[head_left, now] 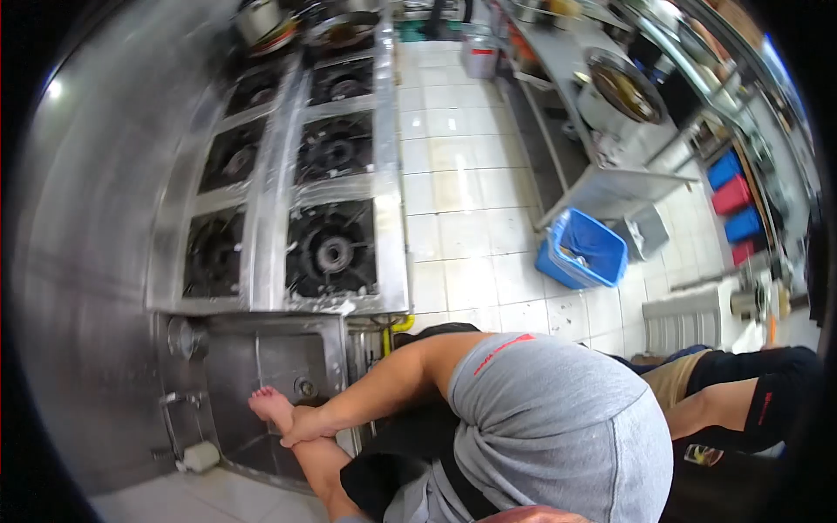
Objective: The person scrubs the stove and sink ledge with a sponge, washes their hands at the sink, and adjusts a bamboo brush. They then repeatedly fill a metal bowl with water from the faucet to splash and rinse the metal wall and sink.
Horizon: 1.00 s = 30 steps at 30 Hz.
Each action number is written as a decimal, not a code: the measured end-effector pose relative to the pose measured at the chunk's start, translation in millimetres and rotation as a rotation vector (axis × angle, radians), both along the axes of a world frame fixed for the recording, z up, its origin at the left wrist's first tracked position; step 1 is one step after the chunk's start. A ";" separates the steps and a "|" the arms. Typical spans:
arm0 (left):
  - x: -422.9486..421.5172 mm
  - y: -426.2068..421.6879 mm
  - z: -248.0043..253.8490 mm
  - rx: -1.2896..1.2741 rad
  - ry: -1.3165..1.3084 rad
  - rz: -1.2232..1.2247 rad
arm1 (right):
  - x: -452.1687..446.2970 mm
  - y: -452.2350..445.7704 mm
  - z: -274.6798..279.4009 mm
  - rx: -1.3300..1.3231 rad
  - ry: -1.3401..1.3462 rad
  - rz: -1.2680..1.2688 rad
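Over the stainless steel sink (237,366), my two hands meet. My left hand (272,407) reaches in from the bottom with its fingers apart and nothing in it; the skin looks wet and reddish. Wrapped around the left wrist is my right hand (303,426), whose arm comes from the grey sleeve above. Below and beside the fingers lies the sink's round drain (302,386). A metal tap (181,398) sticks out from the sink's left side, with a white rounded object (200,457) near it. I cannot make out running water.
A gas range (334,253) with several burners adjoins the sink. Across the tiled floor stand a blue bin (582,253) with some waste in it and a steel table (623,187) bearing a large pot (610,109). A person in black (767,392) is close by on the right.
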<state>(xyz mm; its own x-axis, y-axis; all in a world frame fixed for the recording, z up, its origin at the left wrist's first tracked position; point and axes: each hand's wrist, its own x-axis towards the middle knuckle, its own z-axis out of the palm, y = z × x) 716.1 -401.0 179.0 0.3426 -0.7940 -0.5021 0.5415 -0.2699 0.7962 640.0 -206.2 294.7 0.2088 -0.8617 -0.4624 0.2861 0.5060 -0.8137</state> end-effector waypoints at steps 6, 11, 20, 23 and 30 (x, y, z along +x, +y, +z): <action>-30.1 115.8 -36.8 -0.160 -0.288 -0.453 | -50.1 56.3 -22.1 0.088 -0.153 -0.388; -42.4 221.5 -39.6 -0.581 -1.161 -0.872 | -76.6 72.0 -96.2 0.169 -0.471 -0.262; -308.2 383.4 83.4 -1.185 -0.648 -2.196 | -329.0 285.5 -153.5 0.504 -0.093 -0.662; -413.1 447.5 69.1 -1.195 -0.456 -2.411 | -416.4 385.9 -138.4 0.533 -0.067 -0.948; -583.2 547.1 10.4 -0.673 0.015 -2.671 | -512.5 581.6 -114.5 0.411 0.127 -1.165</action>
<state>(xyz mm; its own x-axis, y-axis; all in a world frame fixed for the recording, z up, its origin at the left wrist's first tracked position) 133.0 146.1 189.4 -0.7965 0.5679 -0.2075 -0.1725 0.1154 0.9782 127.5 375.4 180.2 -0.6496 -0.2902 -0.7026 0.6666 0.2269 -0.7100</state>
